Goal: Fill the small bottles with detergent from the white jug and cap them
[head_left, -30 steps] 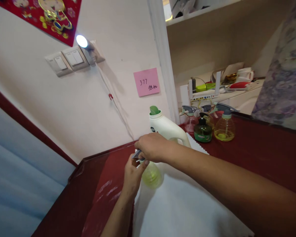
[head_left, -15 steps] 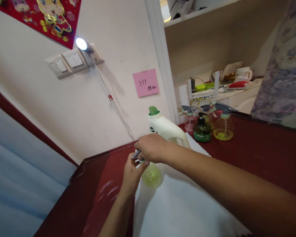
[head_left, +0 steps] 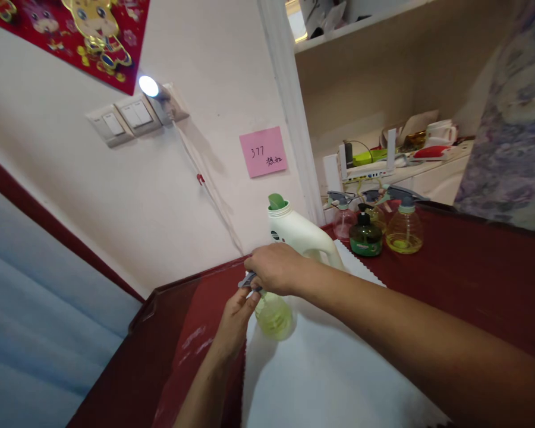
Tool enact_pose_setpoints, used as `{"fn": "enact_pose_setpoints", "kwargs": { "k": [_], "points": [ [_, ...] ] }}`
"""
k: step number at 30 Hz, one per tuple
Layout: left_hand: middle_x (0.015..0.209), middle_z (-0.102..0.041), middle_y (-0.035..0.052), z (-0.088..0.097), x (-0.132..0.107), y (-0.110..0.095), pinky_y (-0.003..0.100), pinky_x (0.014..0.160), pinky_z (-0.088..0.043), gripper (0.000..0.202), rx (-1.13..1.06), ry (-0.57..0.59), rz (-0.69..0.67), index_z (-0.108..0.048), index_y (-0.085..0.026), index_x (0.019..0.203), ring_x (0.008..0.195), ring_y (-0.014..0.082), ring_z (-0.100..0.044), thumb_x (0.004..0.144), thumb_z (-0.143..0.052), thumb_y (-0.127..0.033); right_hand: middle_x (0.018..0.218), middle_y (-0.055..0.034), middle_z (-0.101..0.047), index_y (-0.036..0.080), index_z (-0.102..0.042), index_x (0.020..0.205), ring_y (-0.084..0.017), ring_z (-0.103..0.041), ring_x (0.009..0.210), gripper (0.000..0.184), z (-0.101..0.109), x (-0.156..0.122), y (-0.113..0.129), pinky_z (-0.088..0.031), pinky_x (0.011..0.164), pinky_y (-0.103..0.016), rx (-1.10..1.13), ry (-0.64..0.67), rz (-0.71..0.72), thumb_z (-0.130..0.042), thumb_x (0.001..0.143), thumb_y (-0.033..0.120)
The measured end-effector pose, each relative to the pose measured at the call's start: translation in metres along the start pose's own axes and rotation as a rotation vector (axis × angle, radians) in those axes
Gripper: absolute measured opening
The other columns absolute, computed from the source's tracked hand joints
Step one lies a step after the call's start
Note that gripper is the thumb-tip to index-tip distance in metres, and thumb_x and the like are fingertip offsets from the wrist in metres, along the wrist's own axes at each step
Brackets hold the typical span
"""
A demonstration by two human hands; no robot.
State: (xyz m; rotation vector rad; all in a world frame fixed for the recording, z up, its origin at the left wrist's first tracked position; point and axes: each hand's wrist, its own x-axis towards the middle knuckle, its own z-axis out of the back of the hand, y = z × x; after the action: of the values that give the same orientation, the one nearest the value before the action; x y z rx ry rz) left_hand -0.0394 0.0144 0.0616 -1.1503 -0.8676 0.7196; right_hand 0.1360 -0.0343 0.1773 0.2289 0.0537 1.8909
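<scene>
A clear spray bottle (head_left: pixel 274 318) with yellow-green liquid stands on a white cloth (head_left: pixel 321 368). Its grey spray head (head_left: pixel 248 280) is at the bottle's neck, partly covered by fingers. My right hand (head_left: pixel 274 268) is closed over the spray head from above. From the left, my left hand (head_left: pixel 238 312) pinches around the neck just under the head, thumb and fingers bent. Right behind my hands stands a pale green jug (head_left: pixel 301 232) with a handle and an uncapped mouth, a darker green spout showing inside it.
On the dark red table (head_left: pixel 472 267) at right stand a green pump bottle (head_left: pixel 365 238), a spray bottle with yellow liquid (head_left: pixel 403 232) and a pink spray bottle (head_left: pixel 344 221). A white router (head_left: pixel 365 172) sits behind them. A blue curtain (head_left: pixel 40 321) hangs at left.
My left hand has shifted slightly around the bottle's neck, its fingers drawn a little away from the bottle's body. My right hand stays on the spray head. The view has tilted slightly.
</scene>
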Motion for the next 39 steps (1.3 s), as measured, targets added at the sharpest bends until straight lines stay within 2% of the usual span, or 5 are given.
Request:
{"fn": "enact_pose_setpoints", "kwargs": {
  "k": [5, 12, 23, 31, 39],
  "points": [
    [0.12, -0.074, 0.0119, -0.005, -0.006, -0.007, 0.041, 0.095, -0.052, 0.052, -0.082, -0.026, 0.014, -0.073, -0.021, 0.116, 0.108, 0.0299, -0.068, 0.075, -0.087, -0.05, 0.116, -0.0126, -0.079, 0.02, -0.077, 0.109, -0.029, -0.074, 0.108, 0.024, -0.001, -0.004, -0.001, -0.051, 0.08, -0.034, 0.002, -0.022, -0.023, -0.065, 0.094, 0.035],
    [0.104, -0.075, 0.0097, -0.012, 0.005, 0.009, 0.039, 0.089, -0.052, 0.046, -0.008, -0.203, -0.037, -0.071, -0.018, 0.102, 0.098, 0.0266, -0.068, 0.068, -0.092, -0.041, 0.117, -0.0122, -0.078, 0.02, -0.078, 0.11, -0.028, -0.074, 0.108, 0.024, -0.001, -0.009, 0.002, -0.049, 0.077, -0.032, -0.016, -0.019, -0.029, -0.063, 0.093, 0.03],
    [0.107, -0.077, 0.012, -0.003, -0.001, 0.005, 0.041, 0.097, -0.049, 0.046, -0.083, 0.0, -0.012, -0.075, -0.016, 0.101, 0.103, 0.029, -0.067, 0.079, -0.081, -0.056, 0.116, -0.0125, -0.078, 0.022, -0.078, 0.112, -0.028, -0.074, 0.108, 0.026, -0.002, -0.005, 0.004, -0.049, 0.077, -0.031, -0.019, -0.007, -0.026, -0.064, 0.094, 0.035],
    [0.102, -0.073, 0.0064, -0.009, 0.013, 0.025, 0.036, 0.087, -0.051, 0.05, -0.113, -0.126, -0.049, -0.069, -0.019, 0.102, 0.093, 0.0236, -0.067, 0.066, -0.094, -0.043, 0.116, -0.012, -0.078, 0.021, -0.078, 0.11, -0.028, -0.074, 0.108, 0.025, -0.004, -0.005, 0.005, -0.049, 0.077, -0.032, -0.021, -0.016, -0.027, -0.062, 0.096, 0.034],
    [0.106, -0.077, 0.0114, 0.004, 0.005, 0.017, 0.04, 0.1, -0.047, 0.04, -0.098, 0.028, -0.012, -0.076, -0.015, 0.095, 0.106, 0.0288, -0.067, 0.08, -0.082, -0.052, 0.115, -0.0126, -0.078, 0.021, -0.077, 0.108, -0.028, -0.074, 0.106, 0.024, -0.009, -0.003, 0.001, -0.049, 0.078, -0.032, -0.003, -0.041, -0.008, -0.063, 0.094, 0.033]
  ]
}}
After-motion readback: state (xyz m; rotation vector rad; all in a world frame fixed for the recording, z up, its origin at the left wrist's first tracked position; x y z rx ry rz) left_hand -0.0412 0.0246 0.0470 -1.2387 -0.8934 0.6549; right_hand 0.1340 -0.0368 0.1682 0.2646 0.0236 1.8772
